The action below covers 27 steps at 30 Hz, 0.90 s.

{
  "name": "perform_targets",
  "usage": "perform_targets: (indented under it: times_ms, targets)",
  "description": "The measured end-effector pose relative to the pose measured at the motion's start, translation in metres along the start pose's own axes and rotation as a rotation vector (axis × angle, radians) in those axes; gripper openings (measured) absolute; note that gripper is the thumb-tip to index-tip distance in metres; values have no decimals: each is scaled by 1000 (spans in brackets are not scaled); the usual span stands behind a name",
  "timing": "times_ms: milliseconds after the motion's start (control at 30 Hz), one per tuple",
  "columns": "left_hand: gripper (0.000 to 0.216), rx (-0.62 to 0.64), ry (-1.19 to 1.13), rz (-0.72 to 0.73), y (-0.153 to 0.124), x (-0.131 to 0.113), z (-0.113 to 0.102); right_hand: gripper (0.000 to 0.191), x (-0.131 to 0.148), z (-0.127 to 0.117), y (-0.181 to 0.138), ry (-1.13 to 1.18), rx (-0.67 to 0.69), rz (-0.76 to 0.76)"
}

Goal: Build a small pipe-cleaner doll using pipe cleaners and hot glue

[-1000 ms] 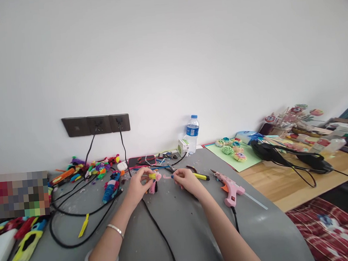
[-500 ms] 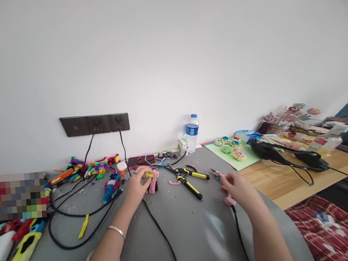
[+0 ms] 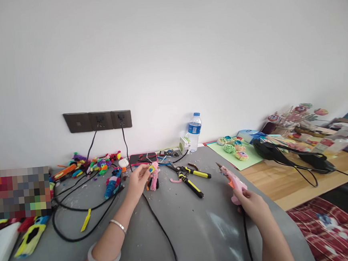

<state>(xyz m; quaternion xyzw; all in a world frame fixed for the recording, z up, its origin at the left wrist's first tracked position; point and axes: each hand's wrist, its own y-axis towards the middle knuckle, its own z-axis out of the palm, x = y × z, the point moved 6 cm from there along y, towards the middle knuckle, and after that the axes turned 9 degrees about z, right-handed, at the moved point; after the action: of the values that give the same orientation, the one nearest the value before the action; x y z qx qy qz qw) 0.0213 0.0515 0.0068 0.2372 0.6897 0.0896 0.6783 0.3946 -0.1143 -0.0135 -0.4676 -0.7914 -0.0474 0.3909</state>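
My left hand (image 3: 139, 180) is closed on a small pink pipe-cleaner figure (image 3: 154, 177) with a yellow and blue patch near its top and dark bits lower down. At the right, my right hand (image 3: 252, 204) grips the rear of a pink glue gun (image 3: 234, 181), whose metal nozzle points up and to the left. From its handle a black cord runs down over the table edge. Between the hands lie yellow-and-black pliers (image 3: 190, 181) with their handles spread, and a short curved pink piece (image 3: 176, 180).
Colourful pipe-cleaner pieces (image 3: 98, 164) and looped black cables (image 3: 61, 234) cover the left of the grey table (image 3: 194, 237). A water bottle (image 3: 195, 131) and small box (image 3: 184, 145) stand by the wall. Paper-like rosettes lie on green paper (image 3: 245, 163) at right.
My right hand has moved back to the handle end of the glue gun, which is now lifted and tilted. The pink figure has turned slightly in my left hand.
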Motion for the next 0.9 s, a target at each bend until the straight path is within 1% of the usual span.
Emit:
perform_targets:
  times_ms: [100, 167, 233, 267, 333, 400, 433, 500, 567, 633, 733, 800, 900]
  targets:
    - [34, -30, -83, -72, 0, 4, 2, 34, -9, 2, 0, 354, -8, -39]
    - [35, -71, -150, -122, -1, 6, 2, 37, -3, 8, -7, 585, 20, -87]
    - [35, -108, -223, -181, -3, 6, 3, 43, 14, 19, -19, 770, 101, -161]
    - [35, -122, -257, -206, -3, 6, 3, 46, 27, 26, -27, 837, 169, -215]
    - [34, -149, -313, -235, -3, 6, 2, 44, 53, 41, -45, 929, 278, -324]
    - [35, -177, -357, -248, -2, 7, -1, 40, 79, 57, -63, 967, 375, -419]
    - [35, -189, -377, -256, -1, 9, -3, 41, 92, 68, -71, 962, 457, -459]
    - [37, -204, -407, -275, 0, 13, -6, 45, 114, 90, -84, 924, 607, -512]
    - [38, -212, -419, -286, 1, 17, -10, 48, 130, 110, -91, 870, 691, -550]
    - [37, -216, -422, -287, 2, 20, -14, 50, 141, 128, -92, 832, 725, -570]
    - [33, -227, -462, -301, 3, 24, -17, 53, 146, 148, -88, 818, 744, -567]
    - [30, -229, -502, -323, 3, 25, -17, 53, 144, 156, -85, 814, 743, -558]
    - [30, -196, -516, -345, 3, 25, -13, 50, 138, 160, -82, 835, 738, -541]
